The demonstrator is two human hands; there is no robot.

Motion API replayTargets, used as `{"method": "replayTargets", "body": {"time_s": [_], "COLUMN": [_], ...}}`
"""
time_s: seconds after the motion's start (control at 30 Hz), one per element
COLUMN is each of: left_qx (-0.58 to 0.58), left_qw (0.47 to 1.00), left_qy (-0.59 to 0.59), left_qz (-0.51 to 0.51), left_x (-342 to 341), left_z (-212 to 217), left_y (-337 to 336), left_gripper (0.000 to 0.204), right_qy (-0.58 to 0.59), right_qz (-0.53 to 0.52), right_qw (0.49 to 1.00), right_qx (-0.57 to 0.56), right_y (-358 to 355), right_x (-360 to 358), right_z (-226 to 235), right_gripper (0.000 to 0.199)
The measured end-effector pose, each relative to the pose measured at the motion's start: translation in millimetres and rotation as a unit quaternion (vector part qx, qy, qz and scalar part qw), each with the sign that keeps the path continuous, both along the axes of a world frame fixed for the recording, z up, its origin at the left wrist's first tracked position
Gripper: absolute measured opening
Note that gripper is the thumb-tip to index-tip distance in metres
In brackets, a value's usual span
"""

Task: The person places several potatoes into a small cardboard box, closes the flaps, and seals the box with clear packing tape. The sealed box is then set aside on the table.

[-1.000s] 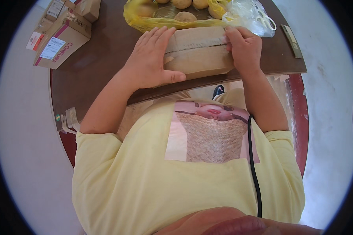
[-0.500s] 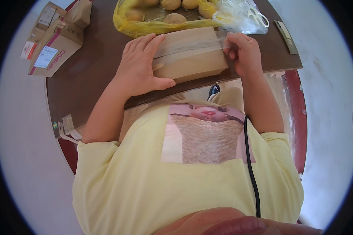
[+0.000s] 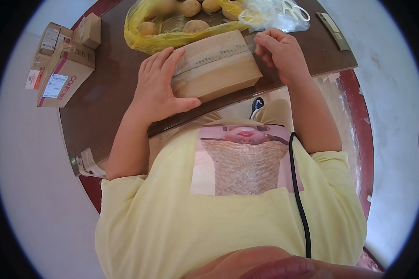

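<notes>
A brown cardboard box (image 3: 223, 76) lies on the dark brown table (image 3: 107, 111) in front of me, turned a little askew. A strip of clear tape (image 3: 214, 53) runs lengthwise along its top. My left hand (image 3: 158, 86) lies over the box's left end, fingers spread on top and thumb along the near side, holding it down. My right hand (image 3: 281, 53) is at the box's far right corner, its fingertips pinched together at the end of the tape strip.
Behind the box lies a yellow plastic bag of potatoes (image 3: 172, 23), beside a clear bag with white-handled scissors (image 3: 295, 9). A dark flat tool (image 3: 333, 30) rests far right. Several small cartons (image 3: 63, 69) sit at the left edge. Tape scraps (image 3: 86, 162) hang off the near edge.
My right hand has come off the box's right end and now pinches at its far corner. The box has turned slightly; my left hand stays pressed on its left end.
</notes>
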State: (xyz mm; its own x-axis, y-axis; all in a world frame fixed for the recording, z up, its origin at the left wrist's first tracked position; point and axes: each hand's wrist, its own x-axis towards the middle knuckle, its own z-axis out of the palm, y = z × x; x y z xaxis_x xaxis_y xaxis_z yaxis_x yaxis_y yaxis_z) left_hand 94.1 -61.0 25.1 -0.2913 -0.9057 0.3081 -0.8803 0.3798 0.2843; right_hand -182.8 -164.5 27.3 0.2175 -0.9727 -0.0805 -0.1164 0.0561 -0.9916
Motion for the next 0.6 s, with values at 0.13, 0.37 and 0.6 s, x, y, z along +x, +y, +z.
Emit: {"method": "replayTargets", "body": {"time_s": [0.13,0.37,0.6], "left_qx": [0.002,0.001,-0.008], "left_qw": [1.000,1.000,1.000], "left_qy": [-0.003,-0.008,-0.006], "left_qz": [0.001,0.005,0.012], "left_x": [-1,-4,-6], "left_z": [-1,2,1], "left_y": [0,2,4], "left_gripper": [0.101,0.101,0.101], "right_qy": [0.034,0.045,0.048], "right_qz": [-0.057,-0.064,-0.104], "right_qw": [0.995,0.993,0.992], "right_qx": [-0.076,-0.084,-0.053], "right_y": [0,-1,2], "right_x": [9,15,13], "right_z": [-1,0,-9], "right_gripper": [0.022,0.023,0.028]}}
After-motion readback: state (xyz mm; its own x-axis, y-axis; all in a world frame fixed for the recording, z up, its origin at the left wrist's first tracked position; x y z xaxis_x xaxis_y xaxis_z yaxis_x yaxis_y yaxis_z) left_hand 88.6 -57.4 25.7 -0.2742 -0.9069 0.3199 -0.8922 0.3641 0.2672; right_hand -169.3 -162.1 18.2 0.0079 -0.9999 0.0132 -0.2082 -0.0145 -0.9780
